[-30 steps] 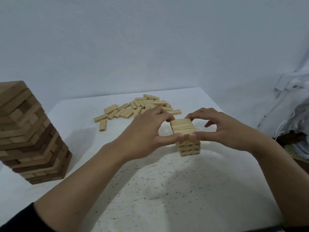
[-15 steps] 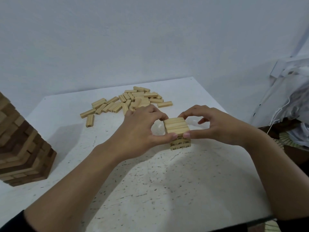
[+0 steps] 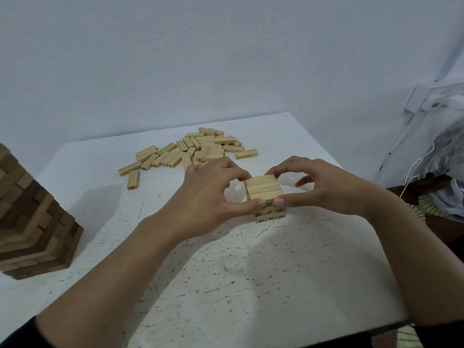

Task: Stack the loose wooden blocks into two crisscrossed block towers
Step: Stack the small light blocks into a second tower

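Note:
A short tower of pale numbered wooden blocks point(image 3: 265, 195) stands in the middle of the white speckled table point(image 3: 226, 272). My left hand point(image 3: 213, 194) pinches its top layer from the left, thumb on the near side and fingers on the far side. From the right, my right hand point(image 3: 324, 187) pinches the same layer. The two thumbs nearly meet on the near face. A heap of loose pale blocks point(image 3: 198, 150) lies behind the hands. A taller tower of light and dark blocks point(image 3: 30, 222) stands at the left edge.
The table's right edge runs close behind my right forearm. Beyond it sits a pile of white bags with a cord point(image 3: 431, 151). A plain wall backs the table.
Both hands keep their pinch on the top layer of the short tower. The camera has shifted slightly; the tall tower sits further left in view than a second ago.

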Action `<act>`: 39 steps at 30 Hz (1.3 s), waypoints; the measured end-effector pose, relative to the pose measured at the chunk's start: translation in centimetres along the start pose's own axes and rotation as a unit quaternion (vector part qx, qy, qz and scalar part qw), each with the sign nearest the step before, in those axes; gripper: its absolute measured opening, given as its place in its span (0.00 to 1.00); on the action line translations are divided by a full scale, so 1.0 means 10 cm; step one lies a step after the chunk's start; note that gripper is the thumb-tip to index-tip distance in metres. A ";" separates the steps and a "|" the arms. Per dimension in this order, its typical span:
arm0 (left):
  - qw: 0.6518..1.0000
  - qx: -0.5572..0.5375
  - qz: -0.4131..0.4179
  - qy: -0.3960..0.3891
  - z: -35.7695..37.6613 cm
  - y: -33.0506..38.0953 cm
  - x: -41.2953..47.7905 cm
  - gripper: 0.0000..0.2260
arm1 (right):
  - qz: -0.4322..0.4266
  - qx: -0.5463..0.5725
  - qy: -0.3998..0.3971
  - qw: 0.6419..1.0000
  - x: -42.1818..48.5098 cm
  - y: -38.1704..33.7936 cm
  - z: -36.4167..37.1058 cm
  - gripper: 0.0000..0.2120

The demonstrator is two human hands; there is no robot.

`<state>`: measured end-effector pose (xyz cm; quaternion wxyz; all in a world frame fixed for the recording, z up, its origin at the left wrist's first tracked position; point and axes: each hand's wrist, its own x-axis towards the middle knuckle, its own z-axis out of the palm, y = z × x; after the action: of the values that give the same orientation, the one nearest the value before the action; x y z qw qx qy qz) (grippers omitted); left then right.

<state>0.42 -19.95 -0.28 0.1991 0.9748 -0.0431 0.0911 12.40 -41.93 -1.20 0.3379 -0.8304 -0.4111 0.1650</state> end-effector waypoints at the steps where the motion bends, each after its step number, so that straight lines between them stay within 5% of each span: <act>1: 1.000 -0.004 0.001 0.000 0.00 0.00 0.00 0.31 | 0.000 0.002 0.001 1.000 0.00 0.00 0.00 0.22; 39: 1.000 -0.015 -0.012 -0.009 -0.03 0.02 -0.03 0.39 | 0.001 0.023 0.015 1.000 -0.04 -0.02 -0.01 0.24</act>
<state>0.03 -20.03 0.01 0.2142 0.9729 -0.0349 0.0798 12.06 -42.23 -1.03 0.3624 -0.8252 -0.4017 0.1623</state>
